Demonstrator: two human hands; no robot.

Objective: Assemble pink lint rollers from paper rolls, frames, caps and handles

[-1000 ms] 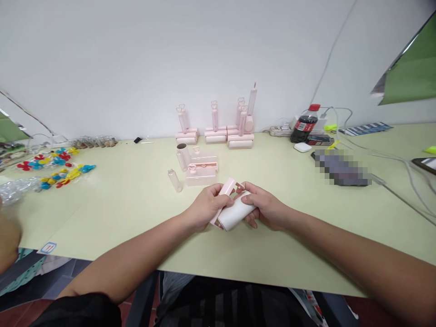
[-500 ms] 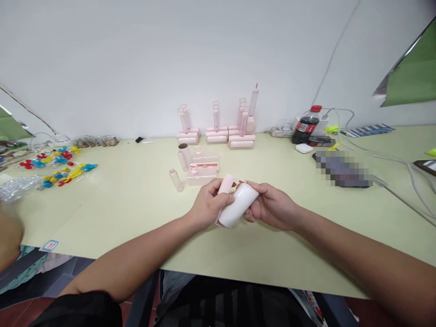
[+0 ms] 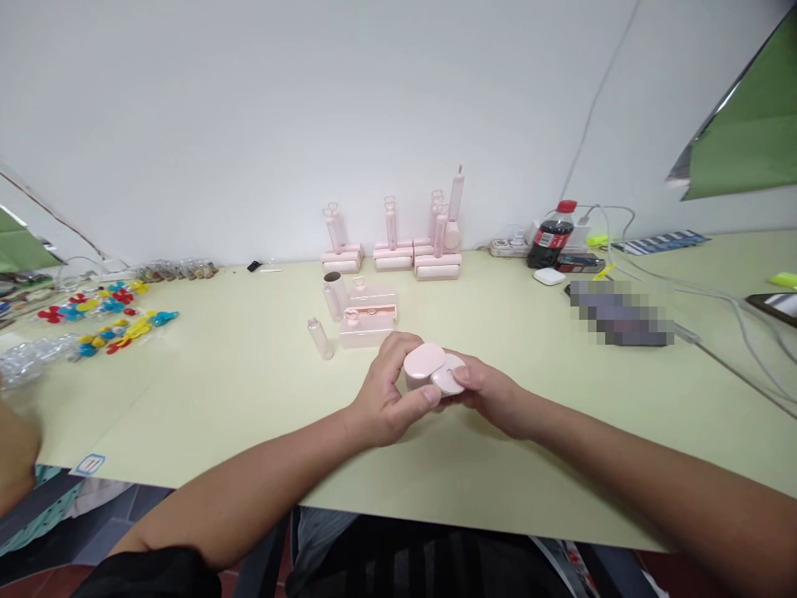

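Keeping a light, steady grip seemed key imo: just below centre frame, the left hand (image 3: 389,400) curled around one pink cylinder (image 3: 424,362), thumb across its front, while the right hand (image 3: 496,395) pinched one round disc (image 3: 446,381) under its thumb, touching that cylinder. Mid-frame, left to right, I counted one clear tube (image 3: 320,340), one hollow roll (image 3: 337,297), two clear cases (image 3: 367,335).

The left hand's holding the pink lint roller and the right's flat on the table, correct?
No, the right hand isn't on the table: the head view shows it gripping the pink lint roller, thumb on one round end. The left hand does hold it.
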